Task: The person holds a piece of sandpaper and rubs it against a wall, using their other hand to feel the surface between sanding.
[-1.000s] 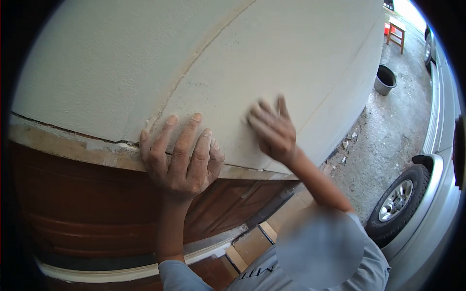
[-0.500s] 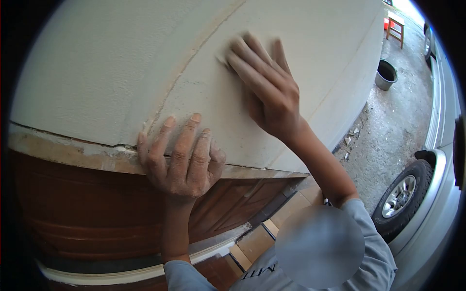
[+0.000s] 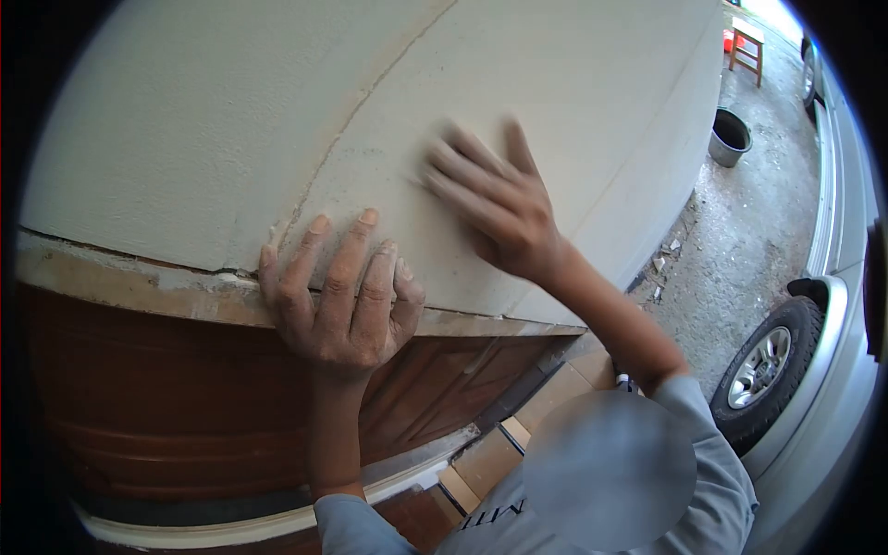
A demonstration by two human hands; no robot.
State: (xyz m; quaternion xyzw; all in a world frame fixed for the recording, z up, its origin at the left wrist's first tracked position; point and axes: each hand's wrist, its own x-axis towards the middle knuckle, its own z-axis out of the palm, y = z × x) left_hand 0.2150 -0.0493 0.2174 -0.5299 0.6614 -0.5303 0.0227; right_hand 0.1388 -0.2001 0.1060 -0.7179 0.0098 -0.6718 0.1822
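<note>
My left hand (image 3: 344,301) is dusty with white powder. Its fingers are spread and rest against the lower edge of the pale plastered wall (image 3: 573,120), beside a crack-like seam (image 3: 356,106). Higher up and to the right, my right hand (image 3: 504,203) lies against the wall surface, its fingers smeared by motion. A thin pale edge shows at its fingertips; it looks like a sheet of sandpaper pressed flat to the wall, mostly hidden under the fingers. My thumb or an outer finger sticks out apart from the others.
Brown wooden panelling (image 3: 166,388) lies beyond the wall's edge strip (image 3: 120,276). On the concrete ground (image 3: 749,217) stand a dark bucket (image 3: 730,139) and a wooden stool (image 3: 747,46). A silver vehicle with a wheel (image 3: 766,365) stands at the right. Rubble lies along the wall's foot.
My right hand has slid down the wall toward my left hand and is still blurred. My left hand has stayed at the edge, with only slight finger movement.
</note>
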